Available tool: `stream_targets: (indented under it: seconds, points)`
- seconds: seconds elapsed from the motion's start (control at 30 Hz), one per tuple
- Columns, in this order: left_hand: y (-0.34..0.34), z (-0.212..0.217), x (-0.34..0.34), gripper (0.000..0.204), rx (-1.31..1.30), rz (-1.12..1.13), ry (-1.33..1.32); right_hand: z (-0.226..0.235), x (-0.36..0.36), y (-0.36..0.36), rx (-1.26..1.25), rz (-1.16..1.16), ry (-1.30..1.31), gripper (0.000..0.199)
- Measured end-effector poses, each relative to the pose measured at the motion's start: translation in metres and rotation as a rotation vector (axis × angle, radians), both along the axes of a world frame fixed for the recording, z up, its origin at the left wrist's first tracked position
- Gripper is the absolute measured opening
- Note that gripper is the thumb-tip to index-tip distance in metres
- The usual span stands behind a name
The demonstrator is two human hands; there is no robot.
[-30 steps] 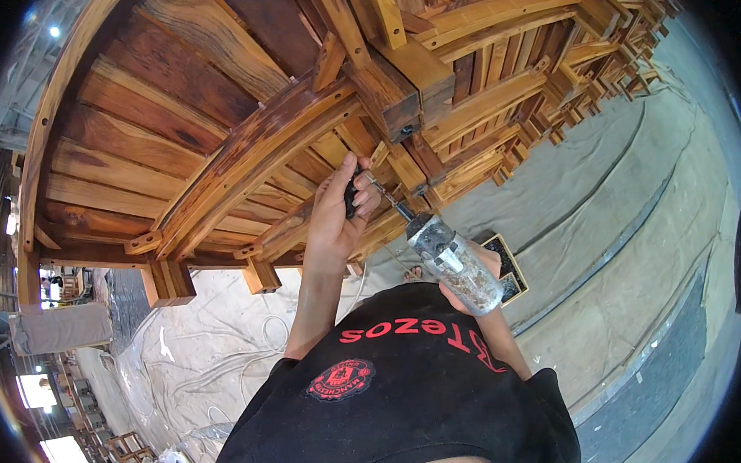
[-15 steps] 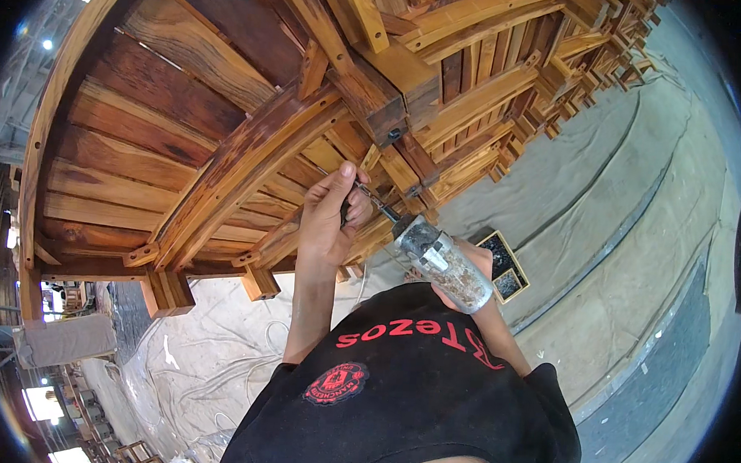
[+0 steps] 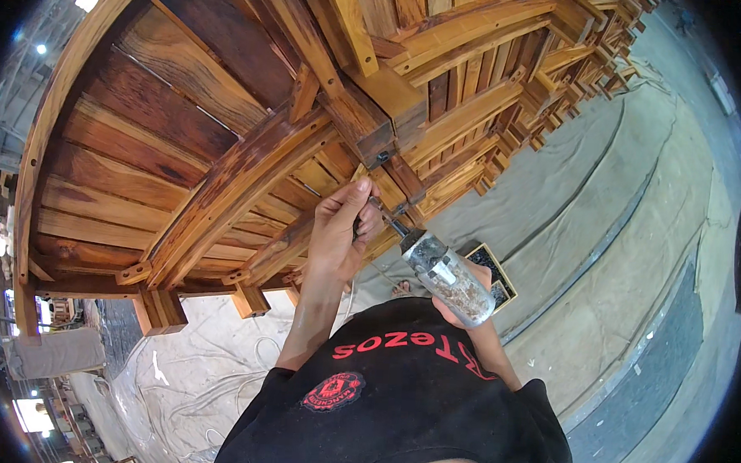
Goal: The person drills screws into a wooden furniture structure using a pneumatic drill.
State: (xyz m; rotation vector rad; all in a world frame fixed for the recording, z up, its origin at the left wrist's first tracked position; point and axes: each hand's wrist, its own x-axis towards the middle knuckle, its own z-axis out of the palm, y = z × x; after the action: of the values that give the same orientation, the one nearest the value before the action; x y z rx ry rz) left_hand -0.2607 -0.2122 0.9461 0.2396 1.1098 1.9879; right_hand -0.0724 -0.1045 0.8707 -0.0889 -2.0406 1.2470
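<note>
My left hand (image 3: 339, 234) is raised to the underside of a reddish-brown wooden slatted furniture piece (image 3: 223, 157), its fingers pinched around the thin bit (image 3: 385, 216) of a power tool. My right hand (image 3: 472, 280) grips the silver, scuffed cylindrical power tool (image 3: 445, 276) from below, and the tool points up and left at a dark wooden block (image 3: 368, 126) where the frame rails meet. The bit's tip sits right at the wood beside my left fingers. What is under my fingers is hidden.
More wooden furniture (image 3: 555, 65) is stacked in a row toward the upper right. A pale crumpled sheet (image 3: 196, 365) covers the floor below. A small dark framed square (image 3: 492, 273) lies by my right hand. The grey concrete floor (image 3: 636, 271) stretches right.
Both hands stay at the same joint with the tool. The view has shifted slightly, so hands and tool sit a little lower in the picture.
</note>
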Motion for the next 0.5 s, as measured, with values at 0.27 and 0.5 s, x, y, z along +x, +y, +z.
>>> stream_targets:
  seconds: [0.27,0.5]
  points:
    - [0.016,0.003,0.002,0.030,-0.050,-0.049,0.011,0.007,-0.007,-0.001,0.111,-0.169,0.045,0.029]
    - [0.032,0.019,0.009,0.035,0.023,0.001,0.148,0.021,-0.013,0.005,0.084,-0.267,0.008,0.026]
